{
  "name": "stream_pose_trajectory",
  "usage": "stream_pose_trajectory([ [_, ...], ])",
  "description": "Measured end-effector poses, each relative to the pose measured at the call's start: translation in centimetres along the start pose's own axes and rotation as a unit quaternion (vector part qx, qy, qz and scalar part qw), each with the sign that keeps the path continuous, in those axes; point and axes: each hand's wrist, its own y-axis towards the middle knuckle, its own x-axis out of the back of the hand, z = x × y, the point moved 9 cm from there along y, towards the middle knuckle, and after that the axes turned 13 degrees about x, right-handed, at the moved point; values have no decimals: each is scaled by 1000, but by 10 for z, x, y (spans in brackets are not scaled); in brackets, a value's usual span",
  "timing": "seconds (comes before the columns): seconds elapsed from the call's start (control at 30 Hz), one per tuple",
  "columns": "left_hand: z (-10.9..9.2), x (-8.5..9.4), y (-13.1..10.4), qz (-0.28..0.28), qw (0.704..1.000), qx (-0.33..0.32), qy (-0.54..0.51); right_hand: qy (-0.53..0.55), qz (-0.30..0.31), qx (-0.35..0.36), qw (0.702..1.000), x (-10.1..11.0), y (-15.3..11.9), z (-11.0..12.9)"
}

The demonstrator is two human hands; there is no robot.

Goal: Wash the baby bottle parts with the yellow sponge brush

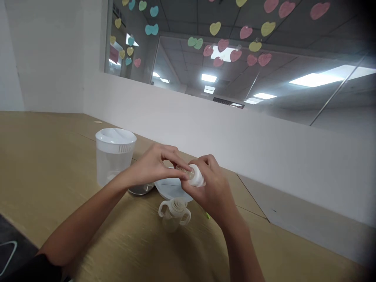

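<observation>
Between my two hands, above the table, is a small white ring-shaped cap (197, 176) with a clear, nipple-like tip pointing left. The fingers of my left hand (157, 164) pinch the clear tip. My right hand (210, 182) wraps round the white cap from the right. Below them a translucent two-handled bottle (173, 215) stands upright on the table, its threaded neck uncovered. A white plate (169, 190) lies just behind the bottle, partly hidden by my hands.
A clear lidded plastic pitcher (114, 156) stands on the wooden table (58, 164) at the left. Beside it is a metal dish (142, 190), partly behind my left wrist. A small green thing (208, 216) shows by my right wrist. White wall and window lie behind.
</observation>
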Motion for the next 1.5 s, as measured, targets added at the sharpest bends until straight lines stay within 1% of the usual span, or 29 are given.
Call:
stream_pose_trajectory([
  [0.07, 3, -1, 3, 29, 999, 10, -40, 35, 6, 4, 999, 0, 1, 1],
  [0.17, 7, -4, 6, 54, 997, 10, -45, 52, 43, 5, 998, -4, 1, -2],
  [0.23, 18, -13, 7, 99, 994, 31, -27, 43, 67, -8, 997, -7, -1, -9],
  [0.3, 37, -26, 7, 158, 985, 72, 7, 24, 79, -30, 996, -8, -5, -19],
  [0.37, 60, -44, 4, 234, 964, 108, 61, 30, 92, -52, 994, -10, -9, -28],
  [0.43, 79, -66, -4, 328, 930, 117, 119, 95, 128, -60, 985, -17, -12, -32],
  [0.47, 87, -76, -8, 365, 912, 117, 143, 144, 161, -53, 975, -24, -14, -30],
  [0.5, 93, -84, -11, 391, 898, 117, 163, 196, 200, -41, 959, -31, -17, -26],
  [0.53, 99, -91, -12, 404, 889, 117, 178, 242, 238, -27, 940, -37, -20, -22],
  [0.6, 108, -101, -12, 407, 884, 120, 197, 295, 291, -15, 910, -46, -26, -16],
  [0.63, 111, -105, -12, 407, 882, 122, 201, 304, 303, -17, 903, -49, -27, -16],
  [0.7, 117, -111, -12, 413, 880, 129, 197, 310, 313, -23, 898, -55, -29, -18],
  [0.8, 123, -116, -12, 421, 876, 144, 185, 306, 337, -23, 890, -67, -32, -18],
  [0.87, 127, -117, -12, 421, 876, 154, 178, 293, 349, -29, 890, -74, -34, -18],
  [0.97, 131, -117, -10, 415, 879, 166, 164, 276, 350, -36, 895, -80, -36, -20],
  [1.07, 133, -119, -8, 413, 884, 163, 148, 258, 361, -37, 896, -83, -39, -22],
  [1.17, 133, -121, -8, 416, 886, 154, 135, 250, 382, -44, 889, -86, -44, -24],
  [1.27, 135, -123, -9, 422, 884, 156, 129, 237, 384, -52, 891, -86, -45, -22],
  [1.4, 139, -124, -10, 425, 881, 168, 121, 151, 375, -104, 909, -88, -45, -29],
  [1.5, 140, -127, -12, 435, 877, 173, 106, 95, 372, -121, 915, -91, -44, -30],
])
